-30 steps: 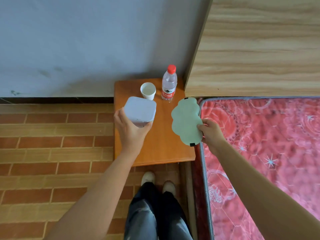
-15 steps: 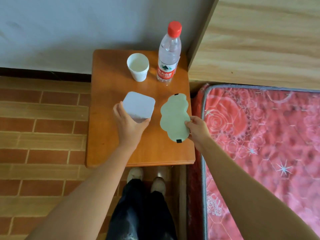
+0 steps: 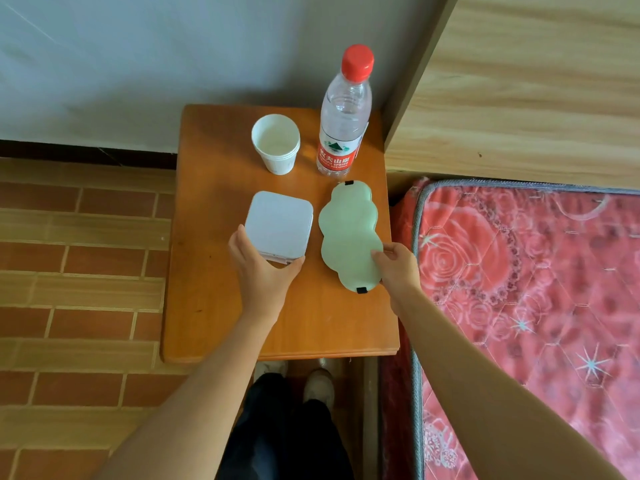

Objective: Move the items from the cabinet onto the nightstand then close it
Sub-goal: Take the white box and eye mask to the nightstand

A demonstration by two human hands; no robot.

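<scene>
Nightstand [image 3: 221, 317] — white box [image 3: 278, 223], mask [image 3: 346, 233] gripped.

White square box [image 3: 278, 224] beside green eye mask [image 3: 348, 233] on orange nightstand [image 3: 214, 299].

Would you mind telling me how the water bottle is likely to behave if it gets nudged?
The bottle stands tall on a narrow base, so it may tip rather than slide. It looks nearly full, so probably heavy for its size. Once down, its round body would likely roll; the cup stands close beside it.

Head-worn view, steeply down over nightstand [image 3: 214, 306]
</scene>
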